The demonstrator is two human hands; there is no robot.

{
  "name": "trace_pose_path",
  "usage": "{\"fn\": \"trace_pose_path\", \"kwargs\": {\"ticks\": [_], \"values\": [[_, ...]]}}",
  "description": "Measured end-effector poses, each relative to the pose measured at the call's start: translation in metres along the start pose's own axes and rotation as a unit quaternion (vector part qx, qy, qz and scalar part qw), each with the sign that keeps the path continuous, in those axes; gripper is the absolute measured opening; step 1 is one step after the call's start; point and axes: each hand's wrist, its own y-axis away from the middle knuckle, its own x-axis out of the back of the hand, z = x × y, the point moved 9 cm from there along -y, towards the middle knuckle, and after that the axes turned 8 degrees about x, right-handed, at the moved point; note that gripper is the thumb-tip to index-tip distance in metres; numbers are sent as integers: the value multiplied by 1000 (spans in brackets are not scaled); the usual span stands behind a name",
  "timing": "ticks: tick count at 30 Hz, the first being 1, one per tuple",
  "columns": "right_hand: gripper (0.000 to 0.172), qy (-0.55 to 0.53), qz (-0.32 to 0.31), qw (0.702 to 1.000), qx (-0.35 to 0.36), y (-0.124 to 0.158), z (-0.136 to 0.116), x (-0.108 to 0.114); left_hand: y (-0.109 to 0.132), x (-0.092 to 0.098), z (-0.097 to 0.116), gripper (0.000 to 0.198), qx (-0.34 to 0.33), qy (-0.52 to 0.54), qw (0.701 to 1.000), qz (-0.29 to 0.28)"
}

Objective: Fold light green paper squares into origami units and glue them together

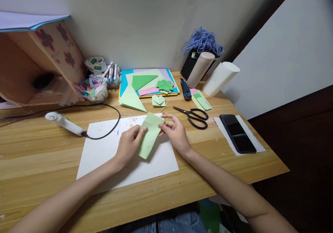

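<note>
A folded light green paper [151,134] lies over a white sheet [109,153] on the wooden desk [39,156]. My left hand [128,144] pinches the paper's left edge with thumb and fingers. My right hand [175,130] grips its upper right edge with the fingertips. Both hands hold the same piece, which is slightly raised at the top.
Black scissors [194,116] lie right of my hands, and a black phone [237,133] rests on white paper. Behind are a stack of coloured papers [148,82] with green folded shapes, a glue gun [65,122] with cord, markers [110,71], a blue cutter [185,89] and white rolls [220,77].
</note>
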Motion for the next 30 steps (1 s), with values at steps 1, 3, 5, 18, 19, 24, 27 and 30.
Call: {"fn": "trace_pose_path", "kwargs": {"ticks": [1,3,5,18,19,24,27,30], "values": [[34,2,9,1000,12,-1,-3,2,0,0,0,36,-3,-6,1000,3],[32,11,15,1000,21,-2,-5,5,0,1,0,36,-11,-19,1000,9],[29,20,14,1000,17,-2,-5,7,0,1,1,36,-19,-27,999,14],[25,36,1,999,40,-3,-10,4,-1,1,-1,39,-18,-54,998,7],[26,38,2,999,37,-4,-9,5,-1,0,-1,38,-20,-60,998,7],[30,44,-20,999,4,-8,-5,10,1,1,2,36,-53,-84,995,16],[30,59,-33,998,-13,-10,-2,13,1,2,4,35,-60,-81,995,18],[29,76,-32,996,-29,-10,1,16,0,2,2,36,-51,-75,996,14]]}}
